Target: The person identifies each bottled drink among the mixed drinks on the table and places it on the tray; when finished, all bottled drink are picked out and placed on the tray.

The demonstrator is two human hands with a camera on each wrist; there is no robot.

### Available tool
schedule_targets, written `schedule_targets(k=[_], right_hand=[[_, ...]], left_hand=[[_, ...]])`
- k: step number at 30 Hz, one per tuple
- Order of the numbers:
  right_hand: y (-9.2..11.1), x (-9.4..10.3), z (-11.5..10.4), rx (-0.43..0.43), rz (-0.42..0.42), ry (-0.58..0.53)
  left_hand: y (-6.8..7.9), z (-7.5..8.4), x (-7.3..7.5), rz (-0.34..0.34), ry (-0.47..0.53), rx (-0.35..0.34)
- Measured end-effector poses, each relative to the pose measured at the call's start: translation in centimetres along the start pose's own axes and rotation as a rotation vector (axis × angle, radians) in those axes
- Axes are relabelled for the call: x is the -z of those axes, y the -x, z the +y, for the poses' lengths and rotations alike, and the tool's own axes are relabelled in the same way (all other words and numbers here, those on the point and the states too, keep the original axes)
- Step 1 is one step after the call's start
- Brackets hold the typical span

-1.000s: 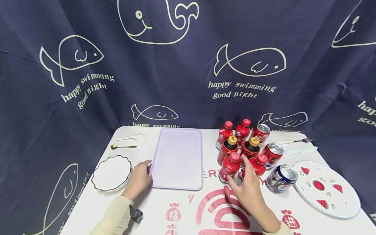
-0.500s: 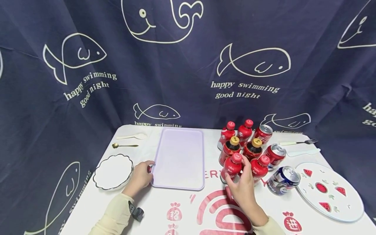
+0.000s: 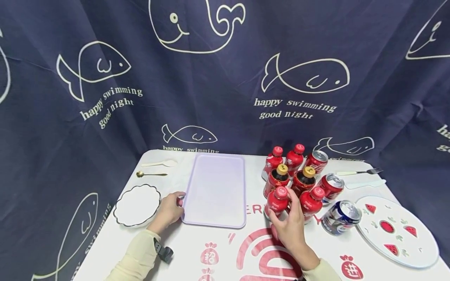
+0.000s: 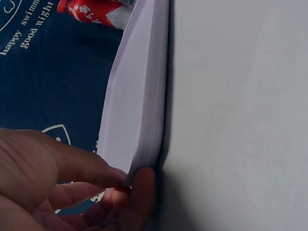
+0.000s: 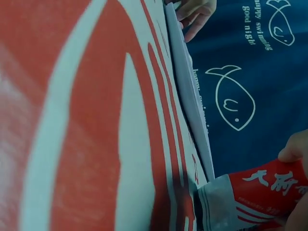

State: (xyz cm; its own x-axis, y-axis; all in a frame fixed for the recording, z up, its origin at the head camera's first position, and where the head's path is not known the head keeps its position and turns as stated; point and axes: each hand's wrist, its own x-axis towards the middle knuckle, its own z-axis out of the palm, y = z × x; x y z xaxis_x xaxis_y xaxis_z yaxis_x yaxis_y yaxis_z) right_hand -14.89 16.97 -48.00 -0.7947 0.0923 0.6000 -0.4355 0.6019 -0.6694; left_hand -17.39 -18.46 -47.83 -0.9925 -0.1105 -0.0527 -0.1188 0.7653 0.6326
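At the left side of a pale purple tray point(image 3: 215, 191), my left hand point(image 3: 170, 211) pinches the rim; in the left wrist view its thumb point(image 4: 103, 173) lies on the tray edge with a finger against the outer wall. My right hand point(image 3: 291, 228) grips a small red-capped bottle point(image 3: 277, 203), the front left one of a drinks group. The right wrist view has this bottle's red label point(image 5: 264, 187) between thumb and fingers, its clear base at or close to the table. Beside it stand another red bottle point(image 3: 311, 205) and two gold-capped bottles point(image 3: 279, 180).
Behind are two more red bottles point(image 3: 294, 159) and red cans point(image 3: 329, 189). A blue can point(image 3: 340, 218) stands right of the group. Farther right lie a watermelon-print plate point(image 3: 372, 238), a fork point(image 3: 365, 171) and a knife point(image 3: 365, 185). Left are a scalloped plate point(image 3: 137, 205) and spoons point(image 3: 152, 174).
My right hand has moved in to the front left red bottle and its fingers have closed round it. The bottle has shifted slightly towards me. My left hand stays at the tray rim.
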Motion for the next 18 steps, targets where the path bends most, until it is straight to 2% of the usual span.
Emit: schedule_targets(k=[6, 11, 14, 18], right_hand=[[-0.9, 0.3, -1.1, 0.030, -0.014, -0.048], [-3.4, -0.3, -4.0, 0.000, -0.078, -0.238], [-5.1, -1.4, -5.9, -0.016, -0.149, -0.383], [-7.9, -4.5, -6.6, -0.027, -0.300, -0.494]], left_hand=[[-0.3, 0.0, -0.5, -0.003, 0.026, 0.002], [-0.1, 0.0, -0.5, -0.009, 0.002, 0.012], [0.1, 0.0, -0.5, -0.014, -0.014, 0.010], [0.2, 0.1, -0.5, 0.003, -0.005, 0.006]])
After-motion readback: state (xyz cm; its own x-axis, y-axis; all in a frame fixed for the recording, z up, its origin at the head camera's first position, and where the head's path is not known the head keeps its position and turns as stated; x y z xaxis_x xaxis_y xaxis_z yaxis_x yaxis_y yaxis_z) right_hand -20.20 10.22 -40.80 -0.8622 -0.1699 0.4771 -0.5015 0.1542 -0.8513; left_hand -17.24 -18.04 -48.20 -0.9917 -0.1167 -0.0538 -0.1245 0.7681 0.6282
